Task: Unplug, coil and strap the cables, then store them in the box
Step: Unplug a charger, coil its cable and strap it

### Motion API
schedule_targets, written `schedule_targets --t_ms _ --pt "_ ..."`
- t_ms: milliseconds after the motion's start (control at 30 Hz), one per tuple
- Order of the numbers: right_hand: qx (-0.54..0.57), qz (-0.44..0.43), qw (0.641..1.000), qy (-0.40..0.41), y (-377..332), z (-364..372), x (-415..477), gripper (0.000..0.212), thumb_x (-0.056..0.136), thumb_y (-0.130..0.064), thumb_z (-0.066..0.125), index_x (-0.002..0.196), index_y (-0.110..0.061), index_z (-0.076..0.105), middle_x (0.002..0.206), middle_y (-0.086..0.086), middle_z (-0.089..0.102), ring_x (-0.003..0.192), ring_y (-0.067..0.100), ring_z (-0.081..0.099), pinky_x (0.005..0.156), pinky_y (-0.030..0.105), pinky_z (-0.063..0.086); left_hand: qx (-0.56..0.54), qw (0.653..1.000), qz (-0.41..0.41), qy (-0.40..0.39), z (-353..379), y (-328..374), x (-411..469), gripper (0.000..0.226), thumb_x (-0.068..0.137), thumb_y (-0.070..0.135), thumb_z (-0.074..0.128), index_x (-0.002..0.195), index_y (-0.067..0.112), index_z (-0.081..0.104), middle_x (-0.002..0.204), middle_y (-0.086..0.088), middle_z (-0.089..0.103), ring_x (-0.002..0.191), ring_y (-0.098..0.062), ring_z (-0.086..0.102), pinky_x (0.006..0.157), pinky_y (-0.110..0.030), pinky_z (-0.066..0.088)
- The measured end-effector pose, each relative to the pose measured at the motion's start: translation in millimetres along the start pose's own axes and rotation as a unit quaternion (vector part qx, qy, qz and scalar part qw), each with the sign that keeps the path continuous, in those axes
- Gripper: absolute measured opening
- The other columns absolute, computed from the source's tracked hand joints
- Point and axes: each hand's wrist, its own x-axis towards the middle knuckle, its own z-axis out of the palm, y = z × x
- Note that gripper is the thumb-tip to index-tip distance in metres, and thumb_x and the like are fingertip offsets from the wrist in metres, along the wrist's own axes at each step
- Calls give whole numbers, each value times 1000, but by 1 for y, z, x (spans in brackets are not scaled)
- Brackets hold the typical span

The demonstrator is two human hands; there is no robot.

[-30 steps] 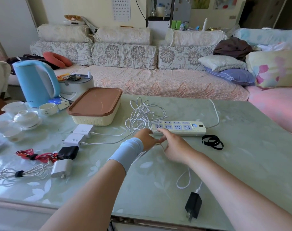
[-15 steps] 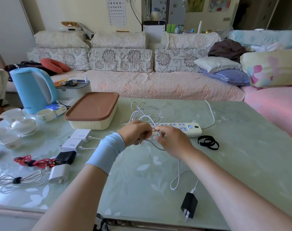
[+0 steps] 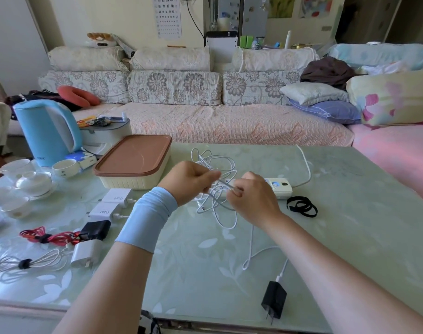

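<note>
Black plug (image 3: 274, 302) lay nearest, unplugged. Left, white coil (image 3: 40, 261) and red coil (image 3: 58, 237) lay strapped. Left hand (image 3: 188, 182) and right hand (image 3: 251, 196) pinched the loose cable (image 3: 226, 220), apparently mid-coil. Straps (image 3: 302, 206) waited; box (image 3: 135, 162) beyond stood lidded, storing likely pending.

Table top (image 3: 350, 237) was a glossy, glass-like sheet over a pale green leaf print and showed reflections. White cable (image 3: 216, 162) had a smooth, faintly shiny plastic sheath. Power strip (image 3: 281, 188) was glossy white plastic. Box (image 3: 130, 182) was cream plastic with a ribbed wall; its lid (image 3: 133, 155) was matt brown plastic. Black adapter (image 3: 274, 301) was matt plastic with bare metal prongs. Straps (image 3: 302, 206) looked like matt black cloth. Kettle (image 3: 44, 133) was smooth blue plastic. Teacups (image 3: 65, 167) were glazed white ceramic. Wristband (image 3: 149, 216) was fine-knit cloth. Sofa (image 3: 229, 124) wore quilted, matt cloth.
</note>
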Motion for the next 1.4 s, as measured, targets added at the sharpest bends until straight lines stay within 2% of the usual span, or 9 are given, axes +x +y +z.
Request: schedule_targets --t_ms 133,300,467,700,900,1033,1167,1267,1400 --pt "67 -138 975 162 -9 -4 8 34 63 8 56 55 -19 38 73 0 48 72 22 44 63 32 37 210 958 8 195 -8 -19 3 53 87 57 55 60 12 63 54 -4 57 58 -22 55 57 -31 46" --pt "258 -97 953 126 -17 -19 9 28 73 13 52 71 -14 50 87 -3 65 63 15 59 61 37 52 228 921 91 303 -8 -30 5 61 83 64 47 52 12 57 51 2 48 59 -20 48 48 -27 30" --pt "7 -12 1000 27 2 -36 7 12 87 -29 68 97 -27 62 85 -8 69 75 22 63 66 32 47 244 885 126 375 -14 -36 5 57 85 58 53 49 14 54 51 6 36 54 -18 42 46 -25 22" --pt "-60 107 992 6 25 -44 10 11 90 -23 62 93 -30 70 93 -11 71 90 20 64 67 27 39 173 867 33 465 -17 -43 4 52 89 50 54 54 11 56 59 0 48 62 -23 45 52 -29 24" --pt "240 77 968 -15 17 -35 4 15 98 -21 58 95 -26 72 92 -10 73 78 6 69 67 23 51 177 903 -59 386 -7 -56 9 42 92 45 53 73 12 69 71 -1 53 78 -32 52 62 -31 32" --pt "153 53 986 40 10 -36 3 31 96 -37 58 69 -25 67 62 1 64 60 16 59 59 32 43 147 929 -113 321 -1 -60 15 29 94 28 55 87 3 67 91 -16 60 82 -34 51 66 -31 32" --pt "93 140 983 -75 10 -45 4 60 90 -59 56 60 -6 58 48 1 56 52 21 59 53 30 39 106 903 -146 390 -13 -53 15 33 100 26 44 98 -3 59 107 -21 54 90 -38 51 75 -36 34" --pt "-8 163 965 -206 14 -44 -3 48 90 -55 56 61 -16 50 51 -8 59 55 13 52 54 28 34 104 906 -170 374 -15 -59 13 33 100 24 43 101 -5 59 109 -23 53 94 -39 51 78 -38 36" --pt "95 170 956 -219 8 -40 -8 42 101 -45 40 72 -17 49 53 2 68 64 17 63 65 30 47 208 917 -235 245 -6 -70 9 29 95 20 45 106 1 64 110 -23 56 102 -40 52 89 -41 41"
